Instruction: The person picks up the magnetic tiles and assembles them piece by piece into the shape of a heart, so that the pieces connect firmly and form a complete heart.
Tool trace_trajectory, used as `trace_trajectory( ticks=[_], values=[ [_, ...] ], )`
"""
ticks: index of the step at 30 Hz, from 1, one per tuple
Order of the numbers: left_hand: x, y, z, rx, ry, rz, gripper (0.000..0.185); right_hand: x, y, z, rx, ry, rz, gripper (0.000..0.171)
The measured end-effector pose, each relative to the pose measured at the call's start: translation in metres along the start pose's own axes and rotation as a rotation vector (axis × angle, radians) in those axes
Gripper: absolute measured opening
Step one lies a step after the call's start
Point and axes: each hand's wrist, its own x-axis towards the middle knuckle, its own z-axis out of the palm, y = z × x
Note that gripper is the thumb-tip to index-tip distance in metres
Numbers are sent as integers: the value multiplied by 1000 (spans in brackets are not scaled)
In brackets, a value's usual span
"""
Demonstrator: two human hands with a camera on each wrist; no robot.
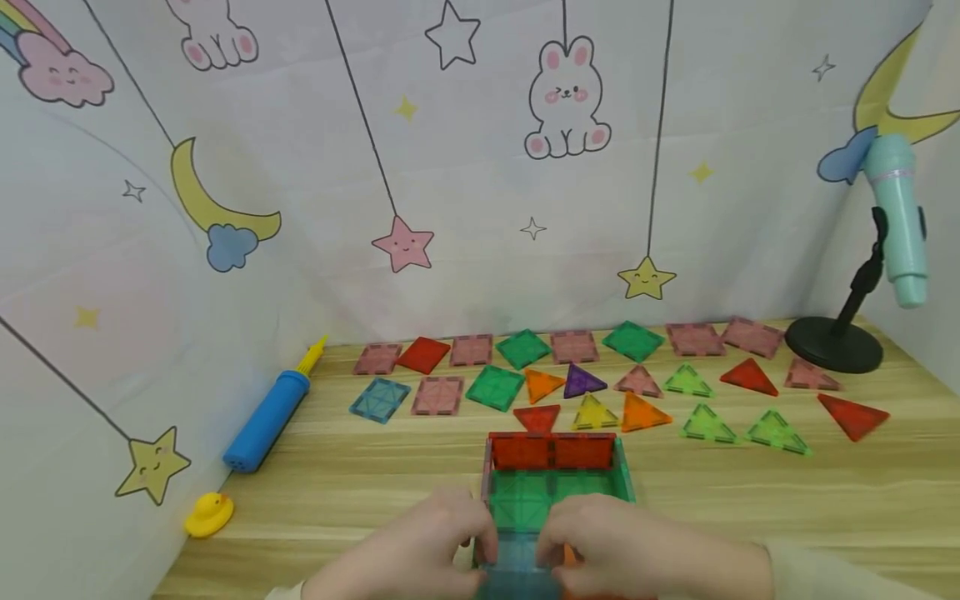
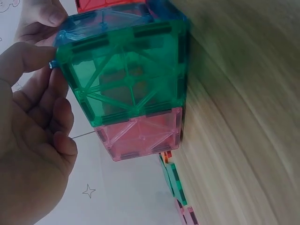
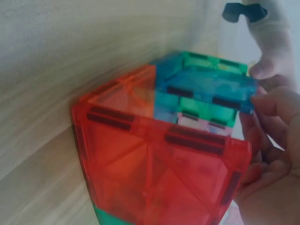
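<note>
Head view: a translucent blue square magnetic tile (image 1: 517, 571) is pinched between both hands (image 1: 420, 546); its edges should be aligned squarely on the green-walled tile box (image 1: 555, 483).

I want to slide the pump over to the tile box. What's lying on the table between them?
Nothing: the head view shows only bare wooden table between the blue pump and the tile box.
</note>
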Motion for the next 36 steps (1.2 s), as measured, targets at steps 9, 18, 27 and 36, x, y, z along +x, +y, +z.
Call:
trace_trajectory(
  ticks=[9,18,27,36],
  values=[
    [-2,-1,4,115,-6,28,9,-1,1,6,-8,10,-75,10],
    [-3,-3,4,105,-17,8,5,-1,-1,8,37,-13,-69,9],
    [-7,-5,4,59,-15,27,4,-2,0,11,81,2,-83,8],
    [-9,-5,2,-11,-93,-48,5,0,0,13,151,-65,-13,8]
  ],
)
